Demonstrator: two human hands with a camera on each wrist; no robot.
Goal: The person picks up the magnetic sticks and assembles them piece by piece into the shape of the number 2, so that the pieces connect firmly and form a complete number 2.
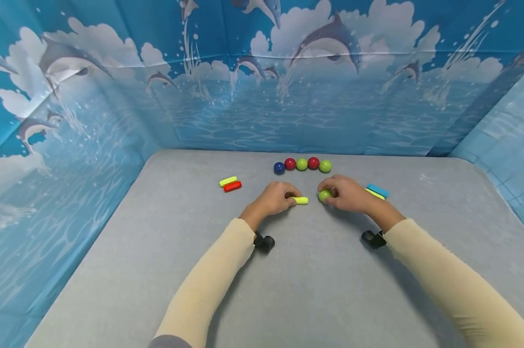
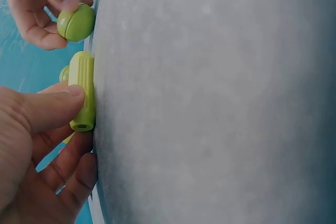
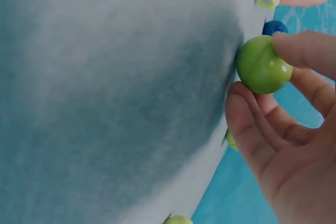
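My left hand pinches a yellow-green ridged stick between thumb and fingers, low over the grey table. In the left wrist view the stick shows grooves and a small hole in its end. Just to the right, my right hand holds a green ball with thumb and fingertips; the right wrist view shows a seam around this ball. A small gap separates the stick from the ball. Behind the hands a row of balls runs left to right: blue, red, green, red, green.
A yellow stick and a red stick lie side by side at the left. Beyond my right wrist lie a blue stick and a partly hidden yellow stick. A dolphin-print curtain borders the grey table.
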